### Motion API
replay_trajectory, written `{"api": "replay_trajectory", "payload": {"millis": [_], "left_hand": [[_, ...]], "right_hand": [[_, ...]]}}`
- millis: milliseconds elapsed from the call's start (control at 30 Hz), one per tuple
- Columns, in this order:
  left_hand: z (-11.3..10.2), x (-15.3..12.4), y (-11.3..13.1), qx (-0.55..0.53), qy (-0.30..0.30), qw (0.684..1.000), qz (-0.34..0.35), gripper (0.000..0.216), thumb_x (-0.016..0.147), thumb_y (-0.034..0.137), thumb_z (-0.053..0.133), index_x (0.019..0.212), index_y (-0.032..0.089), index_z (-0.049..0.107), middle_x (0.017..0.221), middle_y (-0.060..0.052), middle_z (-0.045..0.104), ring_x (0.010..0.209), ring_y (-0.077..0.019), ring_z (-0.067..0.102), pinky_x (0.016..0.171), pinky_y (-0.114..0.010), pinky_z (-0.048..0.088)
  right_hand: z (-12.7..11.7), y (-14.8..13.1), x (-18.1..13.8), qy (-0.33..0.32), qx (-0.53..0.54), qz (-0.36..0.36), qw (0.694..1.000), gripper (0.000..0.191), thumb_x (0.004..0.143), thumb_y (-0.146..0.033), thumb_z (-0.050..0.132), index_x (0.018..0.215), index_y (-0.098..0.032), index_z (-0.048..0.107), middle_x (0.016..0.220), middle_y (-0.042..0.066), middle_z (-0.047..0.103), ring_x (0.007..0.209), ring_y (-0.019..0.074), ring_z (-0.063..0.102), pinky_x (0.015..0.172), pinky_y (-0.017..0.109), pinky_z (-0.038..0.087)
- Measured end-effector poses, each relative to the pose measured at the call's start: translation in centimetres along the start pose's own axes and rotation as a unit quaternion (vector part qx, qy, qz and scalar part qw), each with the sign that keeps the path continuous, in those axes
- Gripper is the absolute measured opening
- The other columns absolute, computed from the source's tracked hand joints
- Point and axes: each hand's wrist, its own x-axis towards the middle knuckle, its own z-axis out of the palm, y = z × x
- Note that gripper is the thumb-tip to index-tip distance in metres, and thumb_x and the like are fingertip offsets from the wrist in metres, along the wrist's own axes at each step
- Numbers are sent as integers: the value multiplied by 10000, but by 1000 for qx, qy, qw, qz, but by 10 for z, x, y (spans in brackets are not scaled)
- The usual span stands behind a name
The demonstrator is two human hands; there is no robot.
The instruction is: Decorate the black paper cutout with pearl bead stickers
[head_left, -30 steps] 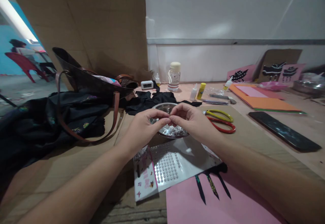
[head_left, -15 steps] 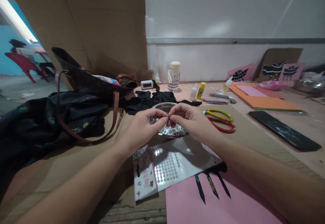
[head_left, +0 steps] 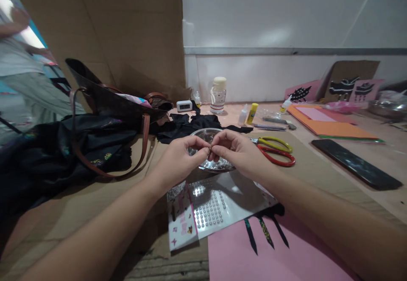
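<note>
My left hand (head_left: 178, 158) and my right hand (head_left: 238, 149) meet fingertip to fingertip above a small metal bowl (head_left: 203, 136) holding shiny bits. Both pinch something tiny between thumb and forefinger that I cannot make out. Just below the hands lies a clear packet of pearl stickers (head_left: 210, 206) with a pink printed card. A pink paper sheet (head_left: 270, 259) with black cut-out strips (head_left: 265, 232) lies nearest to me on the right.
Yellow and red scissors (head_left: 276, 149) lie right of the bowl, a black phone (head_left: 356, 164) farther right. A dark bag with brown straps (head_left: 104, 107) and black cloth fill the left. Glue bottles, a jar (head_left: 218, 94), orange and pink paper stand behind. A person passes at far left.
My hands stay pinched together over the bowl, nearly still. A person in light clothes has come into view at the far left.
</note>
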Motion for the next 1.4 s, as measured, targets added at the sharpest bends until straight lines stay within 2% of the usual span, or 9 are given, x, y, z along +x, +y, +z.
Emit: {"api": "replay_trajectory", "payload": {"millis": [167,300,400,533,700,833,1067,1233,1400], "left_hand": [[2,1,-2,-7,-7,1000,11,123,872,266,644,824,193,731,778,16,735,771,-158,661,752,-264,489],[3,2,-10,-86,-37,995,23,215,925,353,616,966,189,749,915,-25,767,869,-182,684,812,-291,501],[4,2,-11,-105,-50,993,27,220,919,359,639,1014,197,753,955,-30,775,911,-191,694,855,-303,505],[4,1,-6,-88,-45,995,-1,161,862,333,716,948,206,765,871,-2,779,857,-179,703,833,-282,511],[4,1,-5,-55,-28,998,4,198,866,390,704,879,205,773,819,12,771,799,-157,688,762,-247,491],[2,0,-2,-31,-22,999,3,160,869,341,688,855,208,777,780,27,762,781,-142,675,748,-225,481],[-2,0,4,-4,-23,1000,7,122,836,226,666,806,196,780,744,31,749,755,-141,670,745,-225,492],[-2,1,2,8,-19,1000,5,133,831,235,658,825,197,785,738,31,749,732,-139,662,715,-223,485],[-2,1,2,12,-12,1000,-4,129,813,254,671,825,187,780,736,29,749,716,-140,657,699,-225,483]], "right_hand": [[-1,1,-1,6,-11,3,1000,120,867,-258,676,869,-205,569,734,-20,669,722,137,658,702,304,515],[-5,3,0,7,-5,-9,1000,130,900,-300,660,894,-213,564,719,-27,655,709,131,634,690,294,495],[-7,3,1,11,5,-7,1000,135,900,-302,661,891,-212,561,709,-27,651,703,130,624,689,290,488],[-8,3,2,8,-7,11,1000,124,872,-261,676,872,-206,565,719,-33,639,687,123,619,656,274,469],[-8,6,3,-30,10,10,999,135,887,-274,656,866,-208,540,685,-28,655,688,131,635,675,287,470],[-7,6,2,-40,18,-2,999,135,915,-293,631,871,-206,538,683,-26,661,694,128,635,688,289,470],[-7,7,3,-48,13,3,999,146,916,-309,636,881,-205,539,688,-21,666,697,129,632,688,294,465],[-6,6,3,-43,8,13,999,175,897,-333,659,878,-209,537,689,-17,672,696,137,638,691,307,465],[-4,5,2,-29,2,31,999,190,858,-284,702,882,-215,527,691,-23,682,706,146,654,650,294,444]]}}
